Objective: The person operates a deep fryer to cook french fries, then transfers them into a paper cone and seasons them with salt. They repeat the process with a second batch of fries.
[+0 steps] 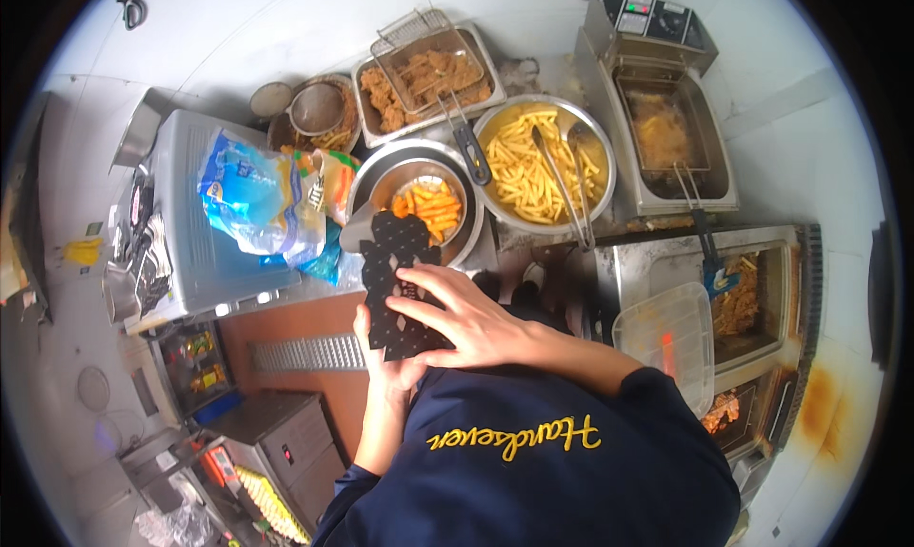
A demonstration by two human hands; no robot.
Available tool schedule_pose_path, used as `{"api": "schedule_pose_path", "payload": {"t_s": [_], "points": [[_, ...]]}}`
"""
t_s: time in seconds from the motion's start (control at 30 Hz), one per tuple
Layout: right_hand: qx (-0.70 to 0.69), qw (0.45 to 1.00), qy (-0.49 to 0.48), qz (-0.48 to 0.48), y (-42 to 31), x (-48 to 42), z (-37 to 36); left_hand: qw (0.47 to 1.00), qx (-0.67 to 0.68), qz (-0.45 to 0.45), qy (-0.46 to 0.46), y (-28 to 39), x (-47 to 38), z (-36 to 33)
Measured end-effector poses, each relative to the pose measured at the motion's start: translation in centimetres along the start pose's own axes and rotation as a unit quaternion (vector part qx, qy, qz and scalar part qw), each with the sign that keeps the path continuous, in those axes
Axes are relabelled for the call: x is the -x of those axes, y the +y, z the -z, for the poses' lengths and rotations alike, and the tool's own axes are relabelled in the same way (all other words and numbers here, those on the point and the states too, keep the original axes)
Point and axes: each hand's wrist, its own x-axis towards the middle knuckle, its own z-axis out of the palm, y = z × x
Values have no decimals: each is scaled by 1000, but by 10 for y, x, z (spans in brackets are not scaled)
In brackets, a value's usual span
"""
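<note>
Between my two hands is a black patterned paper food packet [385, 290] with wavy edges and some pale printing. My left hand [391, 365] supports it from below, thumb along its near left edge. Across its upper face lie the spread fingers of my right hand [471, 322], pressing on it. The packet's far end overlaps the rim of a steel bowl [382, 186] that holds orange-coated fries [435, 208]. Beside that end, a grey curved metal piece [357, 231] shows partly. How the packet is folded underneath cannot be seen.
A large steel bowl [608, 168] of fries with tongs [553, 165] sits right of centre. Behind are fried chicken and a wire basket [421, 65]. At right stands a deep fryer [668, 136] with bubbling oil. Plastic bags [253, 197] lie on a grey appliance [193, 261] at left.
</note>
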Motion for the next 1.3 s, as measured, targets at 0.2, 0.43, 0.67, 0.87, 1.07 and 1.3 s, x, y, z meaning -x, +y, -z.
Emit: {"api": "schedule_pose_path", "payload": {"t_s": [0.2,0.43,0.67,0.87,1.07,1.3], "points": [[-58,997,2,54,-4,-2,-24,998,43,-32,-34,-2,30,17],[-11,998,54,37,-4,-24,-36,999,17,-39,-26,28,17,36],[33,985,164,35,0,-74,-106,998,-26,-25,-46,94,-5,76],[78,984,117,-106,9,-73,-136,981,-82,104,-144,155,-34,121],[204,814,192,-508,49,-22,-153,957,-227,92,-152,200,-51,156],[-25,745,77,-663,111,-10,-151,785,-615,-55,-50,199,-54,175]]}}
